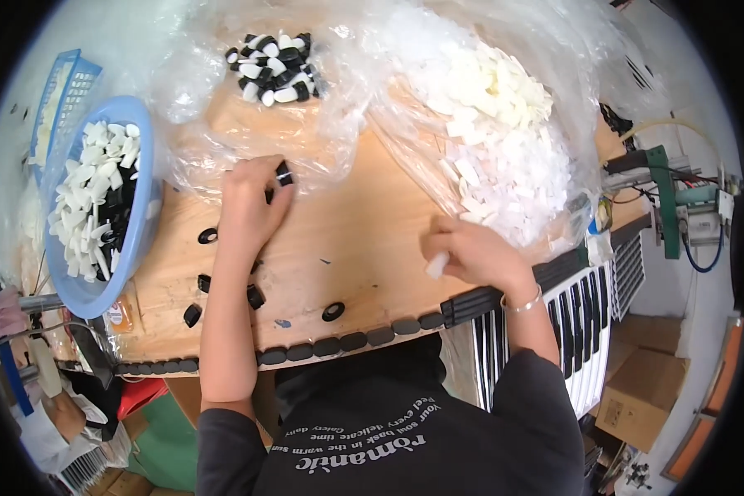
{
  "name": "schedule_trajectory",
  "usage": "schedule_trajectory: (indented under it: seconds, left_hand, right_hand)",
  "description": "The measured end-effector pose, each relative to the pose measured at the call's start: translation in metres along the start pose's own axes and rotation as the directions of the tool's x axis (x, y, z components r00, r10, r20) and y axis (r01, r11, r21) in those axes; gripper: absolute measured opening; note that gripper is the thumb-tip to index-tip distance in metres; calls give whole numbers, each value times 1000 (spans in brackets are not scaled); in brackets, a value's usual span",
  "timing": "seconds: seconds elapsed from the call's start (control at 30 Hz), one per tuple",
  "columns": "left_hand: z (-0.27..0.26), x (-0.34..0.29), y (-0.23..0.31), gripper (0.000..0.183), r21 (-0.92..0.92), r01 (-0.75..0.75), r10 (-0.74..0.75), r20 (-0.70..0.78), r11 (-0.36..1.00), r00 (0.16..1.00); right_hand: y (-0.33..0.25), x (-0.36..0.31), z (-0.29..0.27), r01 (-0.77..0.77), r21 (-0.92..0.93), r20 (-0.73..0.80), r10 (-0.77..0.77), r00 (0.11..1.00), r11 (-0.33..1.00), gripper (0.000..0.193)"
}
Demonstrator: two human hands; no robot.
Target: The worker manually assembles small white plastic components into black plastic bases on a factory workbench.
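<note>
A wooden worktop (347,248) carries clear plastic bags (504,124) of white pieces along its far edge and a blue basket (145,215) at its left edge. The left hand (252,207) pinches a small black ring (283,174) at its fingertips, toward the far edge. The right hand (471,252), near the right edge, closes on a white piece (436,264) whose long axis points toward the near edge. Loose black rings (333,312) lie between the hands, nearer the left.
</note>
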State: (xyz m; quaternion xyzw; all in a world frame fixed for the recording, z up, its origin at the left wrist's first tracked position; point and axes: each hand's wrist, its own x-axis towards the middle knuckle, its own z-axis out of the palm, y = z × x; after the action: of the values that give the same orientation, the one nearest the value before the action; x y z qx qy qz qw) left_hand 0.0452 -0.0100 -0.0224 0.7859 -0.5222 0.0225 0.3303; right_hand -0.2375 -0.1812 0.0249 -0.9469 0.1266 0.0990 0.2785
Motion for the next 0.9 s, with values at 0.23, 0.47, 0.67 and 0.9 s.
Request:
schedule_trajectory:
  seconds: [0.23, 0.47, 0.67, 0.9]
  left_hand:
    - [-6, 0, 17, 55, -646, -52, -28, -113, 762, 993]
    - [-2, -4, 34, 49, -471, -204, 75, -277, 858, 958]
    - [2, -5, 51, 53, -289, -358, 221, -414, 888, 883]
    - [6, -6, 54, 46, -184, -382, 265, -458, 906, 848]
  right_hand:
    - [-34, 44, -22, 133, 115, -279, -97, 955, 984, 18]
    - [-81, 94, -18, 366, 892, -424, 211, 881, 264, 9]
    - [-67, 113, 25, 496, 782, -594, 211, 777, 377, 13]
    - [-71, 115, 36, 472, 748, -603, 181, 777, 466, 18]
